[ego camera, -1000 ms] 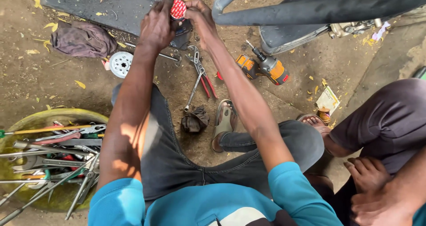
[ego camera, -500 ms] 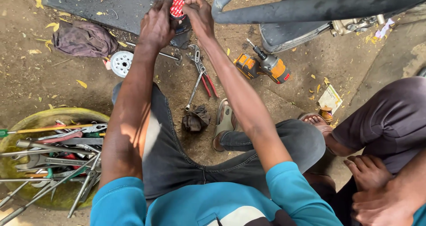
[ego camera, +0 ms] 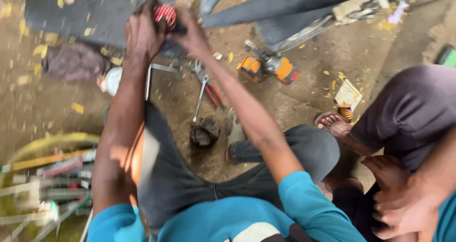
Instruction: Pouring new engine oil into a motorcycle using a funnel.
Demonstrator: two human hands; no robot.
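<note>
Left hand (ego camera: 142,35) is curled against the left side of a small red-and-white striped part (ego camera: 165,15), fingers folded round it, while the right hand (ego camera: 192,33) presses in from the other side, thumb and fingers closed on the same piece (the blur hides just where the fingertips sit). Both arms reach straight out from the body, and the part is held up near the top of the view, just in front of a dark mat (ego camera: 71,14) and beside a grey metal frame (ego camera: 294,4).

Below the hands, on the dirt ground (ego camera: 294,104), lie red-handled pliers (ego camera: 205,87) with a thin metal rod just left of them. An orange power tool (ego camera: 268,67) sits to the right of the pliers, well apart from the hands. A dark greasy lump (ego camera: 204,132) rests near the person's sandalled foot (ego camera: 232,137). A purple rag (ego camera: 76,61) and a white round lid (ego camera: 111,80) lie to the left. A yellow basin (ego camera: 42,144) full of long tools sits at lower left.

At right another person squats, one sandalled foot beside a small yellow box (ego camera: 348,95), hands (ego camera: 403,204) resting together.
</note>
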